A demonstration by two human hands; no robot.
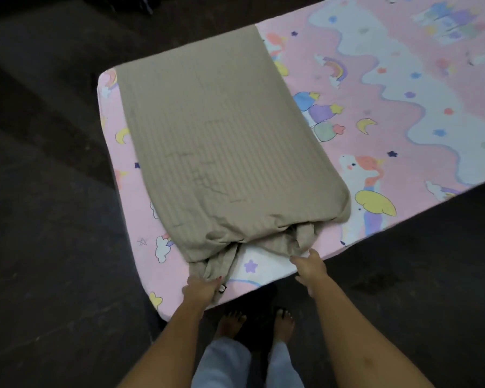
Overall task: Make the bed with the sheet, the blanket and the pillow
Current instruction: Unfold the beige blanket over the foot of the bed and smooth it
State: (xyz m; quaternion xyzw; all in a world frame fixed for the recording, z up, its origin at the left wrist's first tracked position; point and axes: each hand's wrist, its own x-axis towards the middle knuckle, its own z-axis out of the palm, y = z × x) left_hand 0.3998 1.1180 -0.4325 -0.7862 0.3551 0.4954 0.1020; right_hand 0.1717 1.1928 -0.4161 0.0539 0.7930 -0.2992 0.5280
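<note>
the pillow (221,141) is being set on the sheet (403,88); loose cover ends are pinched by left hand (200,288) and right hand (310,266); tucking is judged next.

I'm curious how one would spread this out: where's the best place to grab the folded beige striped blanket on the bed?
Grip the folded beige striped blanket by its two loose near corners, coming from the bed's near edge. The fabric bunches into tails there, where the left hand and right hand already pinch it over the pink unicorn sheet.

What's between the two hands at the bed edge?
Head view: between left hand and right hand, only bare pink unicorn-print sheet; tan striped blanket lies just beyond.
</note>
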